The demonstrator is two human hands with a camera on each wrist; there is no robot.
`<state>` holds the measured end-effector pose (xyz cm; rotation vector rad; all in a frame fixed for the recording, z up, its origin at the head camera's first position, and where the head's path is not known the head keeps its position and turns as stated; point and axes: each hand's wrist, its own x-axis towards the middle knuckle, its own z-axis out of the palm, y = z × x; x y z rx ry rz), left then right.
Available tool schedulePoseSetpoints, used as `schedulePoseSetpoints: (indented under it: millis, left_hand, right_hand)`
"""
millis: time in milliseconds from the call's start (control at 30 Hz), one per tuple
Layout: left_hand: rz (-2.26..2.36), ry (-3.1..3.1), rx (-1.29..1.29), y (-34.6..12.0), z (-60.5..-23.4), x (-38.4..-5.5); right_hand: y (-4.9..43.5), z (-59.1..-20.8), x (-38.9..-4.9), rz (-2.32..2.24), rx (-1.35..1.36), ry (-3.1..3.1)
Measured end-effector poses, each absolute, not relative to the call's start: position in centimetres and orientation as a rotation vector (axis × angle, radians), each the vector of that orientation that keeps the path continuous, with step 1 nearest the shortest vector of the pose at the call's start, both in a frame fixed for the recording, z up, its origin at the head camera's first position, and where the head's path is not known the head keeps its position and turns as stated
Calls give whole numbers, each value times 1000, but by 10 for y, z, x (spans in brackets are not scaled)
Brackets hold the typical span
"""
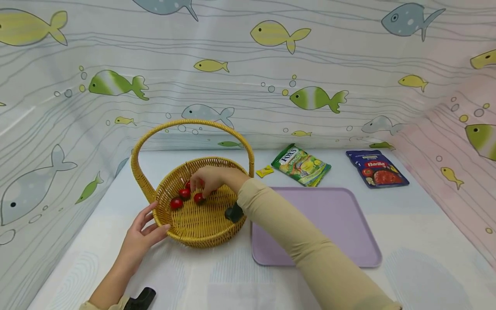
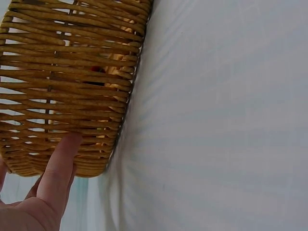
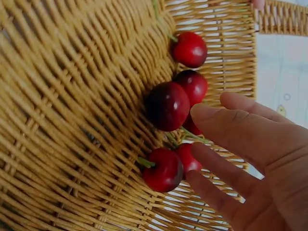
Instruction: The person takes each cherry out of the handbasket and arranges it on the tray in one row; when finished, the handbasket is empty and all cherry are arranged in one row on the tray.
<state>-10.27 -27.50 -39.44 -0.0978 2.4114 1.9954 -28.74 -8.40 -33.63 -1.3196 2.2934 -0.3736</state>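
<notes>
A round wicker basket (image 1: 199, 226) with a tall arched handle stands on the table at centre left, several red cherries with green stems inside. My right hand (image 1: 213, 178) reaches down into it. In the right wrist view the thumb's tip overlaps the edge of a dark red cherry (image 3: 166, 107), while the lower fingers lie beside another cherry (image 3: 161, 171); a gap shows between thumb and fingers. My left hand (image 1: 139, 239) rests against the basket's left side, thumb and fingers spread at the rim. Seen from the left wrist, one straight digit touches the woven outer wall (image 2: 67, 103).
Right of the basket lies a flat purple tray (image 1: 329, 228), partly under the right sleeve. Behind it are a small yellow packet (image 1: 265, 171), a green Fox's candy bag (image 1: 301, 165) and a blue Barilla pouch (image 1: 376, 168). Fish-printed curtains (image 1: 240, 64) enclose the table.
</notes>
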Motion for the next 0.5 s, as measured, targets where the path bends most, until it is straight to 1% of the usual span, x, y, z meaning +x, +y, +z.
schedulePoseSetpoints:
  millis: [233, 500]
  left_hand:
    - [1996, 2427, -90, -275, -395, -103]
    - [1978, 2441, -107, -275, -395, -102]
  right_hand:
    - [-89, -336, -289, -252, -1302, 2297]
    - [-98, -344, -288, -92, -1327, 2250]
